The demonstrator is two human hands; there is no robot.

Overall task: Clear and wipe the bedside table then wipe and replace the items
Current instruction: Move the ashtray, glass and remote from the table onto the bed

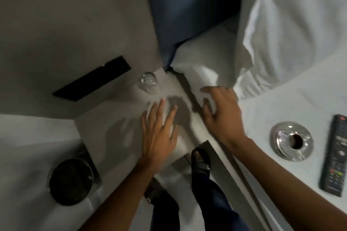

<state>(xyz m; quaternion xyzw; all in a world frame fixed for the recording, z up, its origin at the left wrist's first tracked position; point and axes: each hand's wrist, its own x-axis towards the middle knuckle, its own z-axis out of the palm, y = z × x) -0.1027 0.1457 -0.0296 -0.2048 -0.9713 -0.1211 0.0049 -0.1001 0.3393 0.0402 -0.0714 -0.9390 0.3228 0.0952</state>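
Both bare forearms reach in from the bottom edge, over dark trouser legs and a black sandal on the pale floor. At their ends, the left hand lies flat with fingers spread over the small grey bedside counter, and the right hand hangs open, fingers loosely fanned, above the gap between counter and white bed. Neither holds anything; no cloth shows.

One clear drinking glass stands at the far corner of the counter, near the wall. A round clear glass ashtray and a black remote control lie on the bed sheet, well apart from the counter, so clearing looks mostly done.

My judgement is that the glass goes next. To do it well, close the left hand around its side rather than its rim, lift straight up, and set it on a flat, firm part of the sheet beside the ashtray, since soft bedding may tip it.

Motion blur smears both hands, so whether the left palm touches the top is unclear. Whether the glass is upright or inverted is hard to tell. A black panel on the wall and a round dark bin on the floor cannot be made out in detail.
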